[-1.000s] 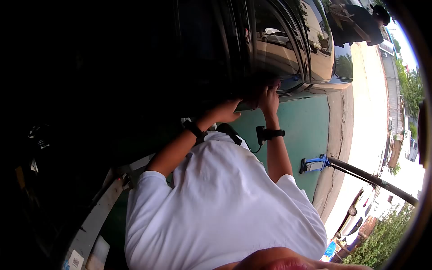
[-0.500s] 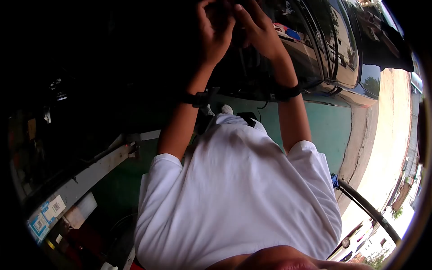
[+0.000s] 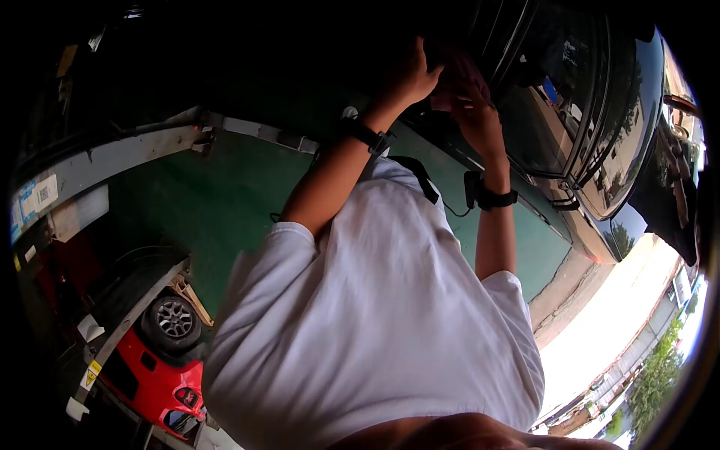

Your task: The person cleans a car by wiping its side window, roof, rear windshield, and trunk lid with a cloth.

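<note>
My left hand [image 3: 414, 81] is raised in deep shade beside the dark car, its thumb and a finger apart. Nothing shows in its grasp. To its right, my right hand [image 3: 478, 120] has bent fingers against a dim, dark pinkish piece that looks like cloth [image 3: 452, 86]. Shade blurs where this piece ends. Both hands are close to the glossy dark car body [image 3: 551, 135], near an opening I cannot make out. Black bands [image 3: 367, 139] circle both wrists.
A grey metal lift arm [image 3: 142, 139] crosses on the left above the green floor [image 3: 232, 180]. Lower left are a red car part [image 3: 161, 386] and a wheel [image 3: 174, 322]. A thin cable [image 3: 457, 214] hangs by my right wrist. Sunlit paving [image 3: 592, 300] lies outside to the right.
My view has turned, bringing the red part and wheel into sight. The hands appear lower and farther right, and have moved apart. The pinkish piece now shows between them.
</note>
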`<state>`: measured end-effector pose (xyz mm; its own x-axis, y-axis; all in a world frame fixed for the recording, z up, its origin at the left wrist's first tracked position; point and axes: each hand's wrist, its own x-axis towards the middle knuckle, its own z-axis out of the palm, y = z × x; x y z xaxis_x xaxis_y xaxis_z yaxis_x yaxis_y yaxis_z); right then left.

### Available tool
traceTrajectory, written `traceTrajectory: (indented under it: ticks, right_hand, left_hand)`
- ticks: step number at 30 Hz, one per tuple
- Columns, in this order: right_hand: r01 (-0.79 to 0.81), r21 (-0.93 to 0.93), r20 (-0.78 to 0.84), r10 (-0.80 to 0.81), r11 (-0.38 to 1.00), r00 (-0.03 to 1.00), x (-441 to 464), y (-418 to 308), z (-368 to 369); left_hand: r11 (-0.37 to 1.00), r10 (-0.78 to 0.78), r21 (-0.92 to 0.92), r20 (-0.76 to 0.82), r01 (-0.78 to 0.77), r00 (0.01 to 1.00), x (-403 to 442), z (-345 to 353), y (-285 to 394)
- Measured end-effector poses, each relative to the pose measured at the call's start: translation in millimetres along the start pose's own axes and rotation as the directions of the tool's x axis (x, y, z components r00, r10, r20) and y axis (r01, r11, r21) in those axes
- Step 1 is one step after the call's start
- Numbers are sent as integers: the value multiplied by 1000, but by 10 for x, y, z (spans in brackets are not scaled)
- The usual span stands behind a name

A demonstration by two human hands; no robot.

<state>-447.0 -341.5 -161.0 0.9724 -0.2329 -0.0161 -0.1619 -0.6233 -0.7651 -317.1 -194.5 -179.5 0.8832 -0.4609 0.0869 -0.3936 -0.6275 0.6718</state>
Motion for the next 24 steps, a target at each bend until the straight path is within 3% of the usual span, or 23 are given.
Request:
traceTrajectory:
  ticks: [3,4,6,8,9,11,13,15,18,20,21,22,23,24]
  right_hand:
    - [-35,-62,73,39,997,997,-188,285,183]
    - [-22,-73,90,29,997,995,-225,373,211]
    - [88,-95,35,-85,992,996,-260,456,288]
    - [108,-15,15,-107,994,994,-219,92,73]
    - [109,61,-25,-108,992,994,-188,-83,-66]
    - [160,44,-88,-156,986,984,-108,-242,-284]
    - [217,17,-166,-211,976,963,-31,-247,-412]
    - [104,74,-131,-93,992,987,0,-207,-479]
    - [136,-54,-180,-144,989,973,-44,-101,-409]
    - [127,-129,-184,-150,983,971,-57,-57,-335]
    - [73,-143,-211,-102,987,972,-64,-48,-277]
    - [17,-155,-240,-54,988,969,-71,-52,-228]
    - [14,-149,-236,-50,989,971,-85,-76,-186]
    - [-61,-264,-218,2,963,976,-114,-112,-161]
  left_hand:
    - [999,26,29,119,-30,993,-239,474,-101]
    - [985,134,118,-70,-125,989,-345,754,-164]
    - [991,135,18,-115,-134,984,-382,684,-35]
    - [966,178,-152,-193,-209,965,-414,370,171]
    - [971,165,-142,-196,-195,967,-382,223,294]
    - [910,223,-281,-285,-303,932,-324,62,480]
    - [911,238,-246,-337,-330,911,-225,37,551]
    - [909,258,-215,-383,-357,887,-181,62,564]
    - [892,132,-366,-349,-265,928,-246,282,424]
    - [786,-122,-617,-113,27,986,-371,455,278]
    - [790,-127,-613,-111,33,986,-412,521,194]
    - [719,-144,-668,124,190,982,-442,569,120]
    - [702,-111,-692,128,169,986,-488,640,91]
    - [682,-78,-716,132,150,988,-535,712,62]
